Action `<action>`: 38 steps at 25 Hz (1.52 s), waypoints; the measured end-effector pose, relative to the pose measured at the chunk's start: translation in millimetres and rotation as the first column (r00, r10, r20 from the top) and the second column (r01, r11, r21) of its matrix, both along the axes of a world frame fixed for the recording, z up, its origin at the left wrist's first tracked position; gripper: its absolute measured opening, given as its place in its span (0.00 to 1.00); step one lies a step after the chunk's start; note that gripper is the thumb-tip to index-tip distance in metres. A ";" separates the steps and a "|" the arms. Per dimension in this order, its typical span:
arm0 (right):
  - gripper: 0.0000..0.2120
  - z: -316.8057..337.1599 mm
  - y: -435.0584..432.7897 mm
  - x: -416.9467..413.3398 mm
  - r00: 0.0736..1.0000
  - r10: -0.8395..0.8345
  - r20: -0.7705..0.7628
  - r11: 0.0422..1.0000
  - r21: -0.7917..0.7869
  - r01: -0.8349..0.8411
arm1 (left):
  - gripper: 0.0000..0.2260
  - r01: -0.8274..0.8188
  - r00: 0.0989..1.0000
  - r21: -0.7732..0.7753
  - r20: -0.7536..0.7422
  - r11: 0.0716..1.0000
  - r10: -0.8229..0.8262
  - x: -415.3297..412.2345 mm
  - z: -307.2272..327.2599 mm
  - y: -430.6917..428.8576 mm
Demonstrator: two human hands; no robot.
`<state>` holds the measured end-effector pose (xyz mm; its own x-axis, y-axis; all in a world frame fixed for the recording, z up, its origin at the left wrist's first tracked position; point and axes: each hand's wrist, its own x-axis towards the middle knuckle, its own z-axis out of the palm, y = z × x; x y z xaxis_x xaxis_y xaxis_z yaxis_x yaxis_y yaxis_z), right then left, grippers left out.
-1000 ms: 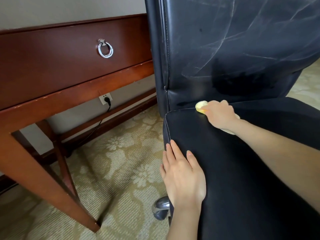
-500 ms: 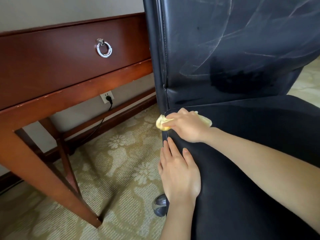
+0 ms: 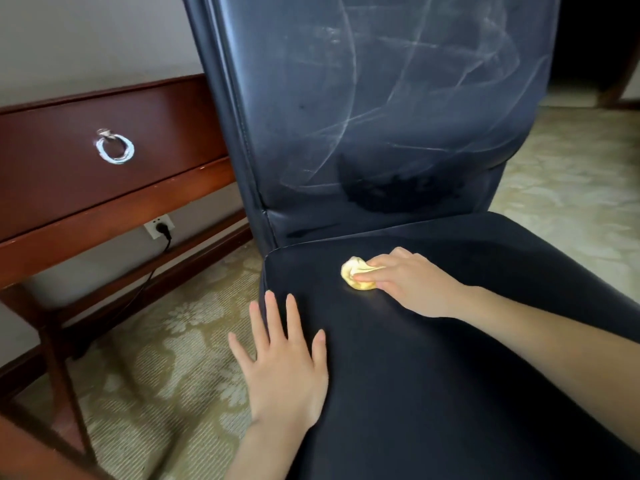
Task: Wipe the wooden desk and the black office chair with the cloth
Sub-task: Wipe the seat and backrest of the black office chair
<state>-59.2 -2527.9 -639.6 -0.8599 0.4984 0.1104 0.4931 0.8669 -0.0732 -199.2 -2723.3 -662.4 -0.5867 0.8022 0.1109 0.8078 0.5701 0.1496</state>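
From where I stand, the work is on the black office chair, and everything can be placed from its seat. The right hand is toward the back left of the seat, a little in front of where the backrest rises. Its fingers are curled round a small yellow cloth, bunched into a wad and pressed down on the leather. The left hand holds nothing. It lies flat with its fingers straight and spread at the seat's left edge, nearer the front, with 1 or 2 fingers overhanging the carpet. The 2 hands are apart, with bare leather between them. I take this to be the seat-wiping step, with the flat hand steadying the chair. The backrest above the seat carries pale curved streaks and a darker patch low down; whether that is dust or drying wipe marks I cannot tell. The wooden desk, with its ring pull, stands to the left of the seat, and a wall socket shows beneath it. Nothing here tells me if the desk is done. The next move seems to call for drawing the wad across toward the seat's right and front. A wad that small covers little, so overlapping passes or a more open cloth would help, and the left hand must lift for its own patch.
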 end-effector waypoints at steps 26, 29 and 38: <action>0.15 10.1 80.6 -48.2 0.761 -0.648 -0.021 0.761 0.009 0.648 | 0.33 0.142 0.988 0.151 0.042 0.978 -0.150 -5.3 3.0 103.3; 0.15 14.6 57.8 -85.1 0.825 -0.564 -0.039 0.825 -0.046 0.563 | 0.33 0.149 0.987 0.158 0.036 0.976 -0.156 -5.3 0.6 103.4; 0.18 15.1 25.5 -121.8 0.989 -0.128 -0.078 0.992 -0.018 0.127 | 0.34 0.152 0.987 0.202 0.028 0.967 -0.161 -7.5 -1.5 101.8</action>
